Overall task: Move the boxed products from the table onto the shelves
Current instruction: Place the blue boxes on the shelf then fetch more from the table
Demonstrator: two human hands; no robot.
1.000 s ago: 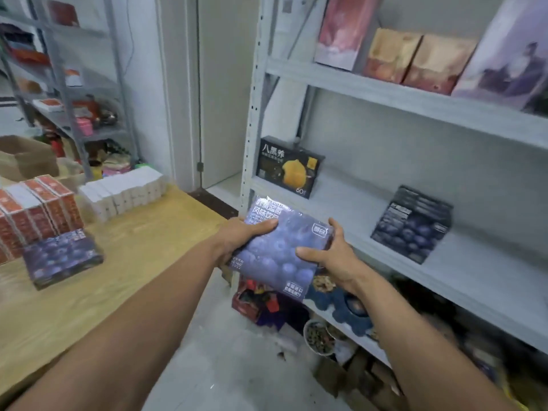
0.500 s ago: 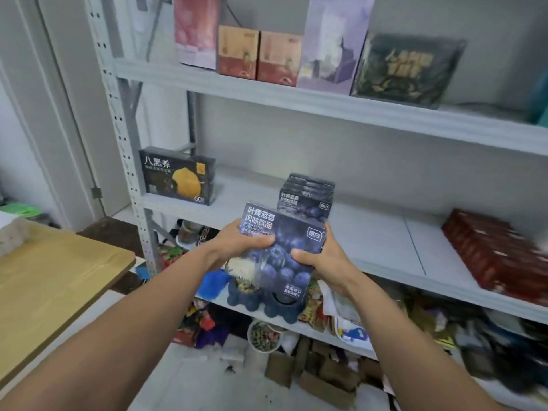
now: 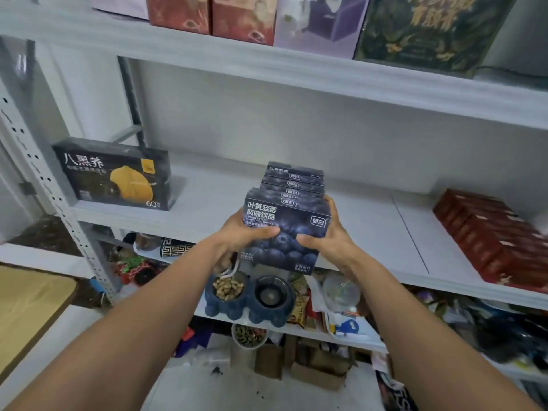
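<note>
A dark blue blueberry drink box stands upright at the front edge of the white middle shelf. My left hand grips its left side with the thumb across the front. My right hand grips its right side in the same way. Directly behind it, a row of several matching blueberry boxes stands on the shelf. Whether the held box touches the shelf board I cannot tell.
A black box with a yellow picture stands at the shelf's left. Red boxes are stacked at the right. Tall boxes line the upper shelf. A blue double pet bowl and clutter fill the lower shelf. The wooden table corner is at left.
The view has turned from the table to face the shelf. Both hands have carried the blueberry box forward and up, close against the row of matching boxes.
</note>
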